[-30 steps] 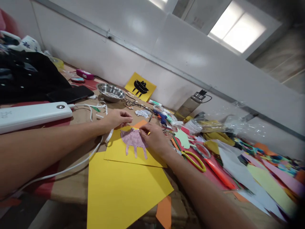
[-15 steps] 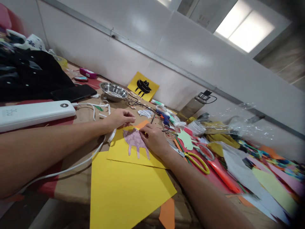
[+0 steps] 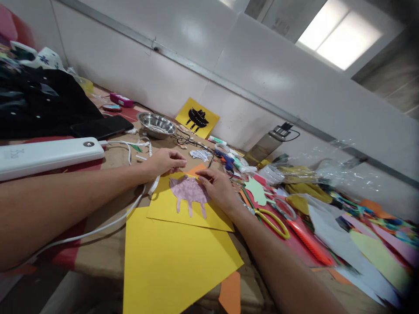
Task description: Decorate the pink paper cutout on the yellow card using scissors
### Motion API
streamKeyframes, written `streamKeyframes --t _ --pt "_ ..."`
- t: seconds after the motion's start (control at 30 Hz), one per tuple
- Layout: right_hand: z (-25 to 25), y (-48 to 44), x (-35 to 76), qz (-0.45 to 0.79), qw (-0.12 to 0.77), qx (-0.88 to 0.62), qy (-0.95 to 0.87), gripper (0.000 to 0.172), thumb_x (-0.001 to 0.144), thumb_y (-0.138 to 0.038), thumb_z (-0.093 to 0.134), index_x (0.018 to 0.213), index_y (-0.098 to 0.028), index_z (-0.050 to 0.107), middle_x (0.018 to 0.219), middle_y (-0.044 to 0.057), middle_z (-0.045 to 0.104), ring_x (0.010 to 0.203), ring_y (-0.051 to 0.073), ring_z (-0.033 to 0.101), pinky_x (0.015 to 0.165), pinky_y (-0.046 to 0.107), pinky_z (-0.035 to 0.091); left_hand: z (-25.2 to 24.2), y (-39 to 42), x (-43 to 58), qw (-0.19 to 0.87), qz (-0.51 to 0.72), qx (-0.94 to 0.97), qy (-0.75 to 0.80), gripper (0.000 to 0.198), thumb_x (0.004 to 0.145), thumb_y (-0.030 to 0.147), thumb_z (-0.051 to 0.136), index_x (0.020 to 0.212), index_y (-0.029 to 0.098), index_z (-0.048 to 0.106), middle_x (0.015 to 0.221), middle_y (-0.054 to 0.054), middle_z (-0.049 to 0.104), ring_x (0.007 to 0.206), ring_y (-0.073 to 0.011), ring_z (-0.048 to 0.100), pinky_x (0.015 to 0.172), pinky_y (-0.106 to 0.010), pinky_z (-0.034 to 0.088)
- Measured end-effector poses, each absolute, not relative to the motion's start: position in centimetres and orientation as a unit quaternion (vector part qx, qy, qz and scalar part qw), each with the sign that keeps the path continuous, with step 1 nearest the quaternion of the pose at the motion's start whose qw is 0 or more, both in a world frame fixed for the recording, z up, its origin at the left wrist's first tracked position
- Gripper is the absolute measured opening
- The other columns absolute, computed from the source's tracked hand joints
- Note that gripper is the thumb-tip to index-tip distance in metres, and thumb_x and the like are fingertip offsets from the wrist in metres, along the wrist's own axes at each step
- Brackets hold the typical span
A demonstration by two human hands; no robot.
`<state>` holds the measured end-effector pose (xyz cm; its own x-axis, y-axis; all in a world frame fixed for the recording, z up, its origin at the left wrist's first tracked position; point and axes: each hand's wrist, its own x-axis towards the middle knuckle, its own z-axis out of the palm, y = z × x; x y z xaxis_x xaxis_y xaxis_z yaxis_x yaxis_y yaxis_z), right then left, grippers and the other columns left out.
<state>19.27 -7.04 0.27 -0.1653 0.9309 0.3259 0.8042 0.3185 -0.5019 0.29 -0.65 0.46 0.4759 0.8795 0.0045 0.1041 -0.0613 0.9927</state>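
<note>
A lilac paper cut-out [image 3: 188, 193] with several leg-like strips lies on a yellow sheet [image 3: 163, 207]. Tiny pale dots show along its upper edge. At the cut-out's right side is my right hand [image 3: 219, 187], with thumb and forefinger slightly apart and nothing visible between them. My left hand [image 3: 165, 163] hovers by the sheet's upper left edge, its fingertips pinched together; whatever is in them is too small to make out. A larger yellow sheet [image 3: 173, 257] lies beneath, over the near table edge. Orange paper [image 3: 196, 168] peeks out behind the cut-out.
A metal bowl [image 3: 156, 125] with small pale pieces stands behind my left hand. Yellow-handled scissors [image 3: 273, 223], a red cutter [image 3: 309, 242] and a green cut-out [image 3: 257, 190] lie to the right. A white power strip [image 3: 49, 157] with cable sits left; a bottle [image 3: 266, 144] leans by the wall.
My right hand has drawn back slightly to the right from the lilac cut-out's upper edge, and its fingers have loosened, uncovering more of it. My left hand has stayed nearly still.
</note>
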Motion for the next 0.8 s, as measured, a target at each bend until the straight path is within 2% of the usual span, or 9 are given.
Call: streamKeyframes --t 0.23,0.53,0.8 --pt "0.5 -7.4 18.5 0.082 0.284 -0.576 -0.762 0.010 0.076 -0.014 0.058 0.074 -0.017 0.067 0.074 0.003 0.066 0.071 0.014 0.056 0.066 0.026 0.041 0.5 -0.6 0.3 0.566 0.339 0.645 0.386 0.013 0.074 0.028 0.062 0.076 0.014 0.061 0.048 0.004 0.049 0.033 -0.0032 0.034 0.032 -0.017 0.021" --pt "-0.2 -7.0 18.4 0.005 0.219 -0.549 -0.806 0.010 0.079 -0.015 0.056 0.075 -0.017 0.065 0.076 0.005 0.063 0.074 0.015 0.054 0.070 0.027 0.039 0.3 -0.6 0.3 0.564 0.340 0.647 0.384 0.013 0.075 0.029 0.062 0.076 0.016 0.061 0.048 0.004 0.048 0.033 -0.0035 0.033 0.032 -0.018 0.020" --pt "-0.5 -7.0 18.3 -0.004 0.202 -0.560 -0.804 0.012 0.081 -0.014 0.051 0.077 -0.016 0.063 0.081 0.006 0.063 0.077 0.016 0.054 0.071 0.027 0.039 0.4 -0.5 0.4 0.561 0.337 0.651 0.384 0.015 0.075 0.029 0.062 0.075 0.015 0.061 0.047 0.004 0.047 0.033 -0.0034 0.034 0.032 -0.017 0.021"
